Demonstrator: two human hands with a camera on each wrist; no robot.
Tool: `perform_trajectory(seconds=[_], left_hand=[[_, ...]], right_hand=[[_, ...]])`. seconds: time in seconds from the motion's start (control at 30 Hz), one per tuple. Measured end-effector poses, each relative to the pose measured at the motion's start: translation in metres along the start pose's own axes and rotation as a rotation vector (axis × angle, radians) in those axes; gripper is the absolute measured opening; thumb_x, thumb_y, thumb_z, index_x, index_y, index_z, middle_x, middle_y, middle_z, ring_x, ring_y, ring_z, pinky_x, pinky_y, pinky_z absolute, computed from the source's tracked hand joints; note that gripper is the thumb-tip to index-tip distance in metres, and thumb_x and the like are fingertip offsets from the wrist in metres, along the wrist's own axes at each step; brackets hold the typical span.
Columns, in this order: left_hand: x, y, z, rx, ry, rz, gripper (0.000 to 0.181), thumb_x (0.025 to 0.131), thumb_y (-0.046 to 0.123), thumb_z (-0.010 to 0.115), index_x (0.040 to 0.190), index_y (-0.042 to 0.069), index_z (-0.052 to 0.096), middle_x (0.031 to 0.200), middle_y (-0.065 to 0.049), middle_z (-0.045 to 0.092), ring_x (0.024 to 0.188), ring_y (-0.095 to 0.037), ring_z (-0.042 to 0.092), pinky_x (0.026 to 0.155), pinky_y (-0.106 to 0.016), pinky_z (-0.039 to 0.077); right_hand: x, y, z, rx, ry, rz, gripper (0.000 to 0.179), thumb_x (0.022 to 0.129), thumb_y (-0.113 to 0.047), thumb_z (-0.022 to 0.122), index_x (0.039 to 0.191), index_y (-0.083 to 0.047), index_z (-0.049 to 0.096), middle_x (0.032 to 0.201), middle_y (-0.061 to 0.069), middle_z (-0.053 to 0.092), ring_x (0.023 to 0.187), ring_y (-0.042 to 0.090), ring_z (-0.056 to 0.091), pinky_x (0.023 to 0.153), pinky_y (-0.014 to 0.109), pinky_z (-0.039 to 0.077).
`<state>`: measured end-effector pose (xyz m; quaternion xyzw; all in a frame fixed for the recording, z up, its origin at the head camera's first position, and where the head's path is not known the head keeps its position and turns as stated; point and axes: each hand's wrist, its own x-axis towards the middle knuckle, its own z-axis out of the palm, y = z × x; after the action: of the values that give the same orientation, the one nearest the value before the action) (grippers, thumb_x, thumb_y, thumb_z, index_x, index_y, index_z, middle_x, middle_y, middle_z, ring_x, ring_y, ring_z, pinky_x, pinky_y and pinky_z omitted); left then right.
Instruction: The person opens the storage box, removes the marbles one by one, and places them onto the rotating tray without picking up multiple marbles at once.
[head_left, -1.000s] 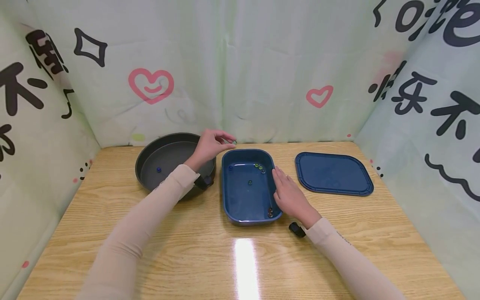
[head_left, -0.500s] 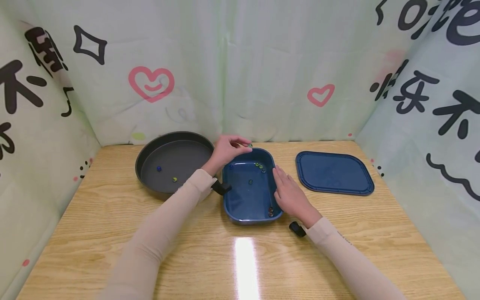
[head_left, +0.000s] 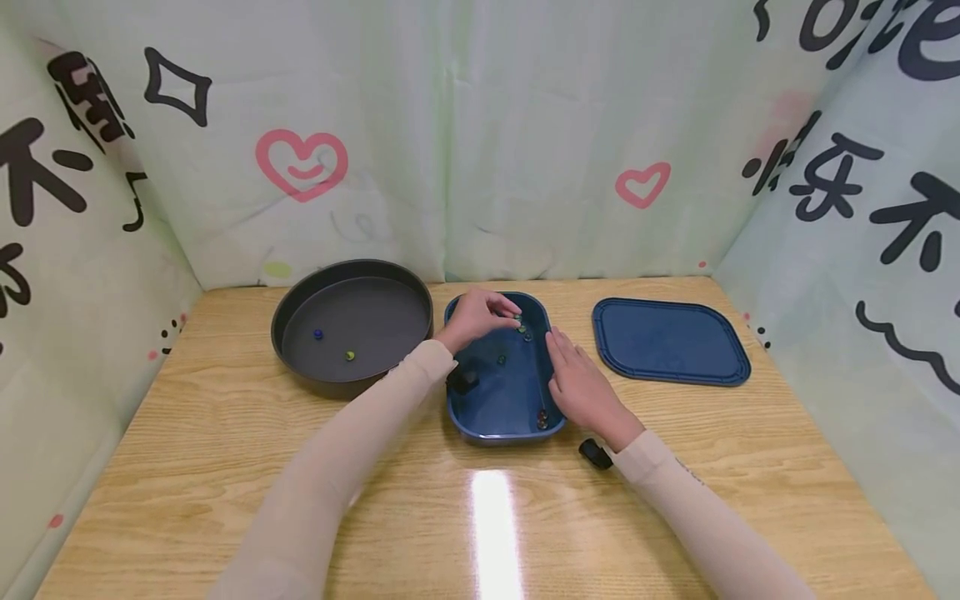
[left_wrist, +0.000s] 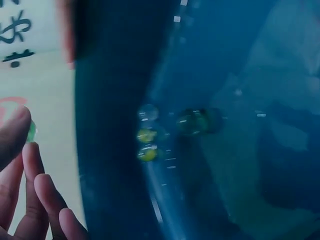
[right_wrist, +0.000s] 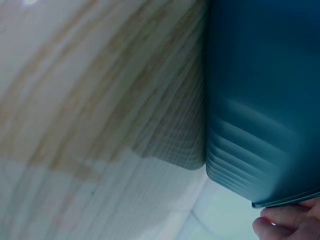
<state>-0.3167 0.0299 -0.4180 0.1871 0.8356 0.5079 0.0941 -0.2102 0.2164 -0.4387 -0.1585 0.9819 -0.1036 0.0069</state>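
Observation:
My left hand [head_left: 480, 318] is over the far part of a deep blue rectangular container [head_left: 502, 438]. Between thumb and fingertips it pinches a green glass marble [left_wrist: 32, 132]. Inside the container, two yellow marbles [left_wrist: 147, 154] and a clear marble [left_wrist: 148, 113] lie in a row along the wall, with a darker green marble [left_wrist: 192, 122] beside them. More marbles [head_left: 542, 419] sit in its near right corner. My right hand [head_left: 588, 390] rests with straight fingers against the container's right side; in the right wrist view its fingertips touch the rim.
Left of the container stands a round dark grey pan [head_left: 375, 312], holding a blue marble [head_left: 318, 334] and a yellow marble [head_left: 350, 356]. A flat blue lid [head_left: 671, 342] lies to the right on the wooden table [head_left: 420, 517]. A printed curtain [head_left: 480, 150] hangs along the back.
My left hand has moved right and toward me, from beside the pan to over the container, carrying the green marble. The pan's yellow marble has come into view. My right hand stays put.

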Motion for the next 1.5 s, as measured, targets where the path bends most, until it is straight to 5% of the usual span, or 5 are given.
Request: perform_trajectory(seconds=[0.37,0.87,1.27,1.5], left_hand=[[0.006,-0.008,0.016,0.19,-0.045,-0.118,0.016,0.078,0.018,0.076,0.093,0.011,0.076,0.088,-0.004,0.074,0.082,-0.015,0.066,0.075,-0.026,0.051],[0.01,-0.013,0.024,0.392,-0.274,-0.169,0.01,0.078,0.015,0.076,0.088,0.014,0.077,0.085,0.0,0.072,0.077,-0.011,0.061,0.076,-0.026,0.049],[0.013,-0.011,0.022,0.429,-0.353,-0.178,0.013,0.077,0.015,0.078,0.09,0.016,0.077,0.087,0.001,0.073,0.08,-0.011,0.063,0.081,-0.025,0.049],[0.012,0.0,0.003,0.382,-0.352,-0.07,0.017,0.079,0.016,0.076,0.096,0.014,0.076,0.09,0.0,0.074,0.083,-0.011,0.065,0.081,-0.023,0.051]], right_hand=[[0.0,0.002,0.0,0.0,0.015,-0.01,0.06,0.094,-0.01,0.041,0.146,0.008,0.019,0.155,0.023,0.018,0.143,0.036,0.022,0.114,0.051,0.023],[0.001,0.002,0.001,-0.003,0.021,-0.007,0.06,0.093,-0.011,0.041,0.146,0.008,0.019,0.154,0.023,0.018,0.142,0.036,0.023,0.114,0.051,0.024],[0.001,0.002,0.003,-0.001,0.003,0.005,0.06,0.095,-0.012,0.039,0.147,0.006,0.017,0.156,0.021,0.016,0.144,0.034,0.02,0.115,0.05,0.022],[0.0,0.0,0.001,0.005,0.004,0.007,0.06,0.094,-0.012,0.04,0.147,0.007,0.018,0.155,0.022,0.016,0.143,0.035,0.021,0.114,0.05,0.022]])
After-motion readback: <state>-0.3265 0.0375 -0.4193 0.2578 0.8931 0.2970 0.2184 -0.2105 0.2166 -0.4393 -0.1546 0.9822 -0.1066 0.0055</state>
